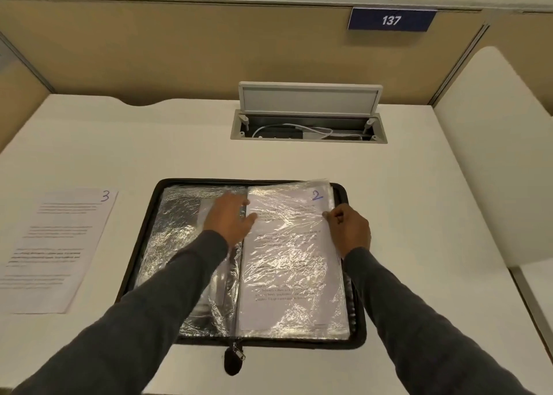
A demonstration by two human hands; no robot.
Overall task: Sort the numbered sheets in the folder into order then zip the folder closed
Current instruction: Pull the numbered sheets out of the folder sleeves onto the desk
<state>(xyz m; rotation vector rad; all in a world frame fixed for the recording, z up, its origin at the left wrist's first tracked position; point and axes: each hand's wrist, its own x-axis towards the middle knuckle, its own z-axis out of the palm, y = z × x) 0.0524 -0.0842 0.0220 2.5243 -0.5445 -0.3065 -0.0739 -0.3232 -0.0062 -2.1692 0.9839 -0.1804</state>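
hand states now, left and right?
Left hand: open, resting flat on the left-page sleeve.
Right hand: pinching the edge of the sheet 2 sleeve.

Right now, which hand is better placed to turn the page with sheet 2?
Right: the right hand pinches that page's outer edge, while the left hand lies flat by the folder's spine.

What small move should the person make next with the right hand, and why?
Probably lift the sleeve holding sheet 2 and turn it leftward to see the next number. The right hand pinches that sleeve's outer edge, the left hand rests flat near the spine of the open folder, and sheet 3 lies out on the desk.
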